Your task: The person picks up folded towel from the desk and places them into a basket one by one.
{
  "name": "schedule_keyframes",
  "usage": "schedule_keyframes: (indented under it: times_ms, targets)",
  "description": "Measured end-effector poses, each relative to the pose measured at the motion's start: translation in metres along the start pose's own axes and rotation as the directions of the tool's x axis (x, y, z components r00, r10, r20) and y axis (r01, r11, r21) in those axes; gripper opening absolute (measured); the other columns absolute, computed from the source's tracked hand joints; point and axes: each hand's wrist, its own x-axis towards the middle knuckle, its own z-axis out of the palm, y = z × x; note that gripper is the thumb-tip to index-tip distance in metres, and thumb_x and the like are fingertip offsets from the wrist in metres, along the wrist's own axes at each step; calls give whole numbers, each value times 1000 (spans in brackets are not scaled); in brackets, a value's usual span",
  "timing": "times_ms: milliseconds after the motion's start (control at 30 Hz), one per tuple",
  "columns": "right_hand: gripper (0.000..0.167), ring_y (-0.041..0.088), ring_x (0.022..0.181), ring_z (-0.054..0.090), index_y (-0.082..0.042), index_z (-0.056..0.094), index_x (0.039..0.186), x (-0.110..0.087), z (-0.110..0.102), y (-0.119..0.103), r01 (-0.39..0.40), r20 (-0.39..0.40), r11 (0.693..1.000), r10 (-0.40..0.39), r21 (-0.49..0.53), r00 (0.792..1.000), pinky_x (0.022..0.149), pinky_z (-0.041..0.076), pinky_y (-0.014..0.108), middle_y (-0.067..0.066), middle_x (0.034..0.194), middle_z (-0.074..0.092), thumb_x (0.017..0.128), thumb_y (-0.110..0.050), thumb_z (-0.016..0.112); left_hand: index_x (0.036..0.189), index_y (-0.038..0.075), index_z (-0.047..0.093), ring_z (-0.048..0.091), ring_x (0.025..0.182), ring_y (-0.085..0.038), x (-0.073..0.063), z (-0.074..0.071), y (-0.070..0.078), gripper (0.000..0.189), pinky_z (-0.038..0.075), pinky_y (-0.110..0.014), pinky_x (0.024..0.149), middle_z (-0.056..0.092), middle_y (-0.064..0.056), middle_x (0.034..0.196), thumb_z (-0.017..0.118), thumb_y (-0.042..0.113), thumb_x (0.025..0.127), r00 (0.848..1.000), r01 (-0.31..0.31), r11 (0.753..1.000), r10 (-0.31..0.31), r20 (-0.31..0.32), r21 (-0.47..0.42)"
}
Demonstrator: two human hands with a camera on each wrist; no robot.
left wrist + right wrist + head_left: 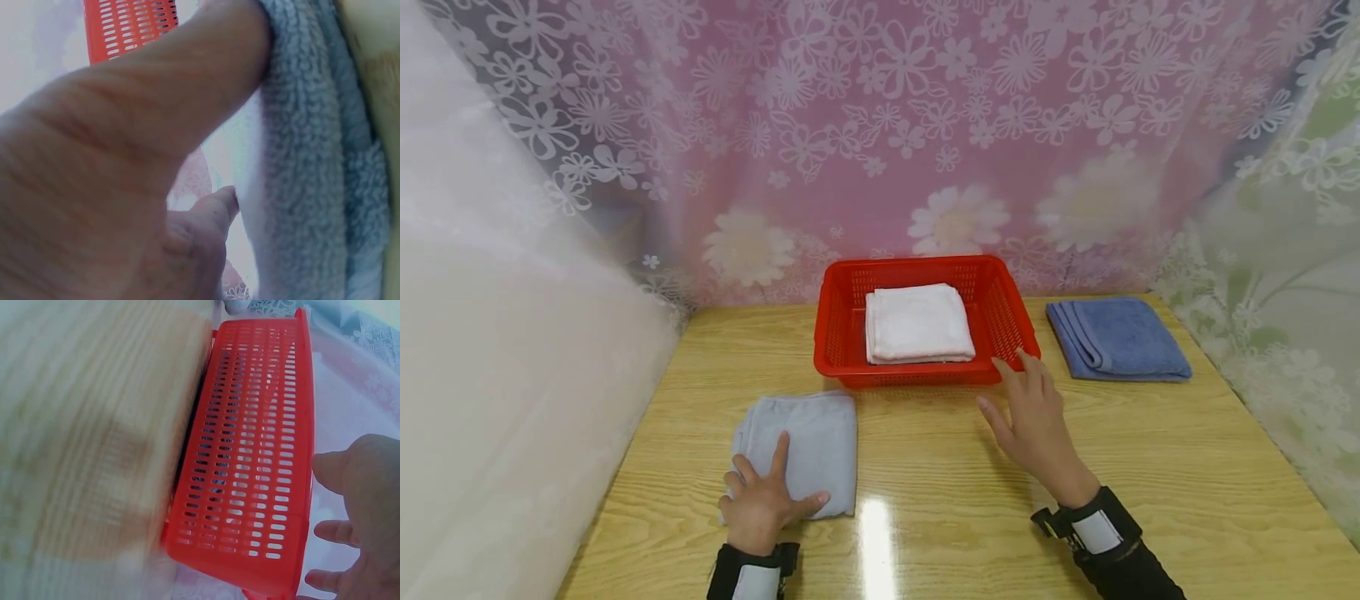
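On the table at left lies a folded light grey-blue towel (820, 442). My left hand (760, 504) rests on it with spread fingers, and in the left wrist view the thumb (206, 81) touches the towel's thick folded edge (306, 156). A red plastic basket (917, 379) stands at the back middle, holding a folded white towel (921, 323). My right hand (1033, 421) is at the basket's front right corner, fingers extended and holding nothing. The right wrist view has its fingers near the slotted basket wall (250, 444); whether they touch the rim I cannot tell.
A folded dark blue towel (1123, 337) lies right of the basket on the wooden table (940, 475). Behind the table hangs a pink flowered curtain (865, 167). Pale sheeting (512, 333) borders the left side, and a green-white flowered sheet (1285, 292) the right.
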Motion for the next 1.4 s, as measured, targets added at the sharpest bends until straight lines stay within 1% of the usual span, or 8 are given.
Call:
schedule_keyframes:
  times_ms: [367, 500, 700, 833, 1000, 1100, 1300, 1400]
  targets:
    - [67, 54, 141, 28, 0, 45, 145, -13, 5, -7, -14, -25, 999, 15, 44, 1000, 90, 42, 75, 35, 153, 30, 90, -24, 74, 155, 16, 40, 47, 106, -54, -3, 0, -1, 113, 50, -64, 76, 36, -46, 129, 81, 71, 65, 998, -18, 1000, 19, -52, 14]
    - [68, 54, 140, 29, 4, 45, 143, -18, 8, -10, -23, -21, 998, 24, 56, 1000, 91, 42, 75, 36, 152, 31, 89, -23, 76, 155, 17, 40, 47, 104, -53, -3, 1, 0, 113, 50, -63, 75, 37, -45, 128, 80, 73, 66, 999, -25, 1000, 26, -44, 18]
    - [70, 56, 136, 34, 5, 44, 144, -26, 12, -15, -29, -10, 997, 30, 71, 999, 88, 44, 75, 35, 154, 28, 89, -22, 77, 156, 20, 39, 47, 102, -50, 1, 11, -2, 114, 50, -59, 73, 38, -43, 127, 76, 78, 65, 999, -28, 999, 30, -42, 45]
    - [70, 57, 136, 35, 5, 44, 144, -29, 14, -17, -23, -20, 996, 24, 82, 1000, 86, 44, 74, 34, 155, 27, 88, -21, 77, 156, 22, 39, 47, 103, -49, 4, 17, -3, 115, 50, -57, 73, 38, -42, 129, 74, 82, 64, 998, -28, 998, 31, -51, 60]
    - [70, 57, 136, 34, 5, 44, 143, -31, 14, -20, -15, -35, 996, 18, 90, 999, 86, 44, 73, 35, 153, 29, 87, -20, 78, 157, 22, 37, 46, 111, -54, 0, 13, 4, 117, 49, -64, 80, 35, -44, 134, 75, 81, 63, 1000, -27, 999, 28, -13, 41]
    - [70, 57, 134, 35, 6, 43, 142, -31, 14, -22, -25, -32, 995, 29, 92, 999, 86, 43, 73, 35, 151, 31, 87, -20, 78, 158, 23, 35, 44, 116, -54, 1, 18, 5, 117, 48, -64, 83, 34, -44, 138, 72, 83, 64, 1000, -26, 999, 26, 7, 31]
    - [70, 58, 134, 36, 6, 43, 142, -32, 14, -23, -46, -10, 993, 47, 104, 999, 90, 41, 74, 35, 150, 32, 87, -20, 78, 155, 24, 39, 45, 117, -53, 3, 36, 3, 116, 49, -63, 81, 38, -41, 135, 71, 86, 62, 997, -59, 998, 60, -45, 38]
    - [70, 58, 130, 39, 6, 43, 143, -32, 14, -24, -46, -6, 993, 47, 109, 999, 89, 42, 73, 35, 148, 34, 87, -20, 78, 155, 24, 41, 45, 119, -55, 0, 38, 7, 115, 49, -64, 83, 38, -41, 135, 71, 85, 62, 995, -71, 996, 74, -68, 46]
